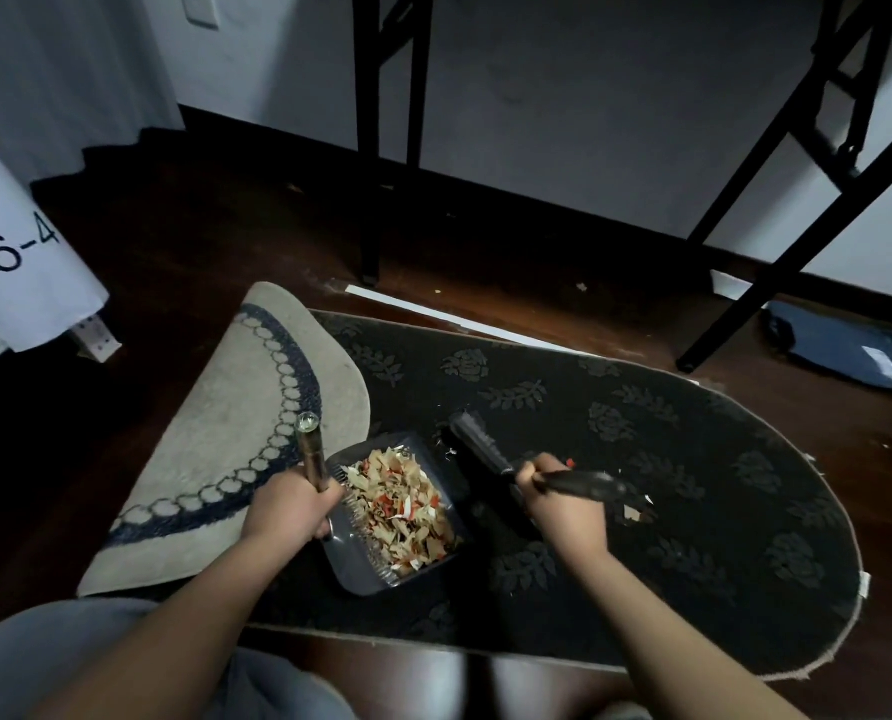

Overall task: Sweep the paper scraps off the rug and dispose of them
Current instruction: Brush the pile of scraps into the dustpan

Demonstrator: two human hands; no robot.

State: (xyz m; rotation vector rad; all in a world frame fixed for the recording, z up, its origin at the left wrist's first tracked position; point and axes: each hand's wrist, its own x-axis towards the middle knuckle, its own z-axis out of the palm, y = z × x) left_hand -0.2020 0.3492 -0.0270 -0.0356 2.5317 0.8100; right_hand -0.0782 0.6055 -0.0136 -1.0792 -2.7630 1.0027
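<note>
Your left hand grips the dustpan handle; pan sits on the dark rug, full w/ paper scraps. Right hand grips the brush just beside the pan; few scraps, maybe more, near the brush.

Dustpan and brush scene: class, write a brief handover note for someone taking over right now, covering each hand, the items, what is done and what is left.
Left hand grips the dustpan handle; the pan rests on the dark rug, full of paper scraps.
Right hand grips the brush, bristles beside the pan.
Done: most scraps collected.
Left: sweep the few loose scraps near the right hand, then empty the pan.
</note>
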